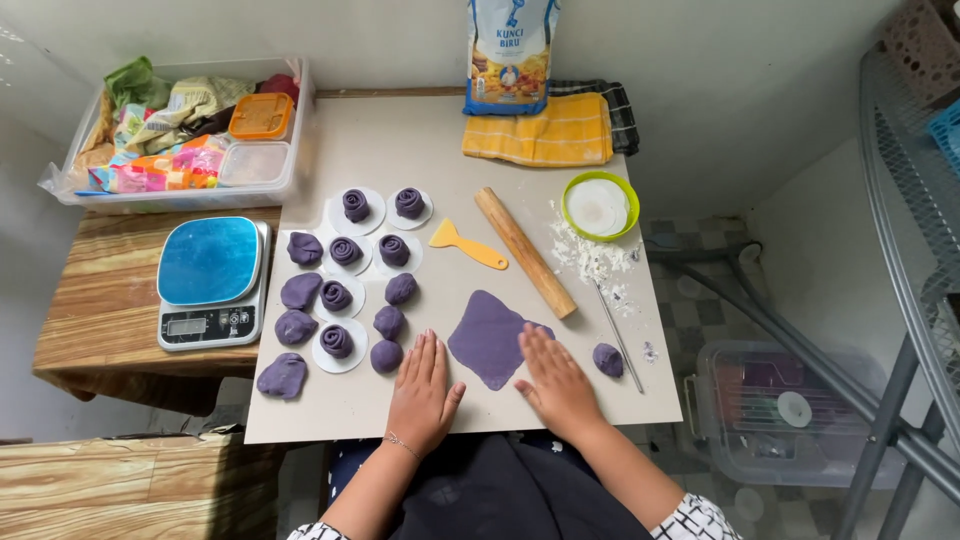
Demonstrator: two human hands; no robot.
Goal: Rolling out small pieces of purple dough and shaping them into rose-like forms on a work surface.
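Both hands lie palm-down on the grey work board, near its front edge. Left hand: fingers straight and pressed together, flat on the board just left of the flattened purple dough sheet, gripping nothing. Right hand: fingers slightly spread, tips resting on the sheet's right edge, also gripping nothing.

Sheet sits at front centre of the board. Small purple dough ball near the front right, beside a thin metal stick. Wooden rolling pin lies diagonally mid-board; yellow scraper just left of it.

Left half of board: rolled dough spirals on white paper rounds, plain dough lumps alongside.

Containers: green bowl toward the right edge holds white flour, more spilled beside it. Clear plastic tub off the back-left corner holds assorted packets and two lidded boxes, one lid orange. Flour bag and folded yellow cloth at the back edge. Blue-topped kitchen scale sits left of the board.
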